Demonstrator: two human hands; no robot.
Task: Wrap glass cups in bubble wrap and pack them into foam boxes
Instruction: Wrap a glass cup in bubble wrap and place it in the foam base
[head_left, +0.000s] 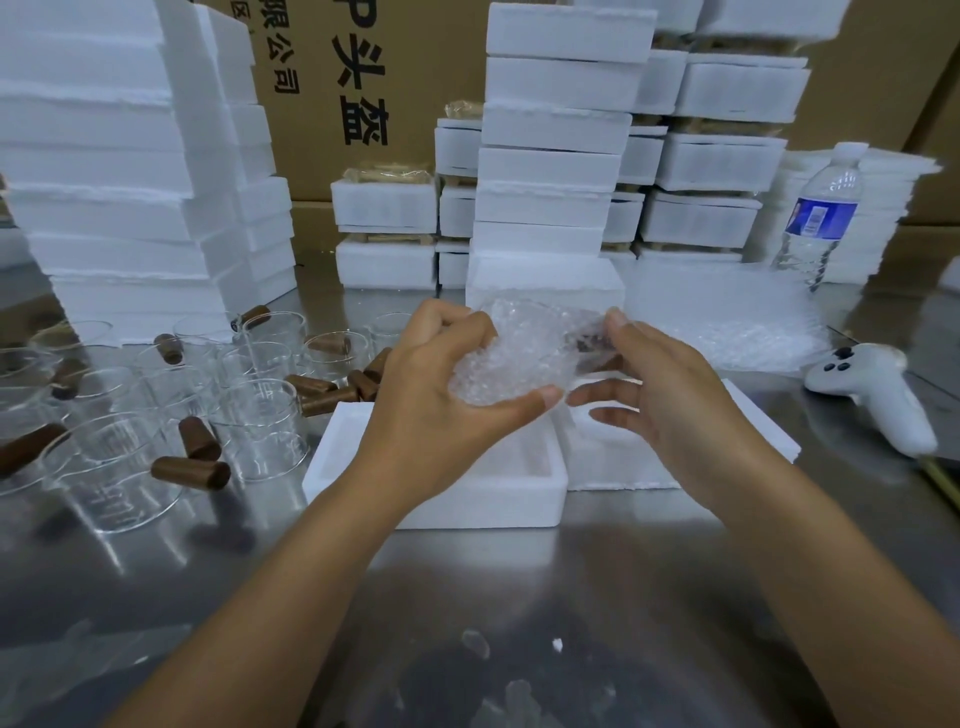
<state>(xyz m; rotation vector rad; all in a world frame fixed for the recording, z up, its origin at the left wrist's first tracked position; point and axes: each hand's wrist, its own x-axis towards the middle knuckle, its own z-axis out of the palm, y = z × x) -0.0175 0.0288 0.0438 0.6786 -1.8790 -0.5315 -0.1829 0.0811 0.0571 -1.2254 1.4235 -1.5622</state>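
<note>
Bubble wrap (498, 364) is already covering one cup (584, 347), which is hovering just above the open box (483, 499). Left hand (431, 400) is gripping it from below; right hand (675, 400) is cupping its right end, grip unclear. Its long axis is lying left to right, brown handle rightward. Boxing is pending; bare cups (265, 421) are waiting; stacked boxes (550, 171) are standing behind.

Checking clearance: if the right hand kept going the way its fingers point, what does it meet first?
The bubble-wrapped cup held in the left hand. The right hand points left at it, its top finger on the wrap; the lower fingers aim toward the left thumb, though depth there is unclear.
</note>
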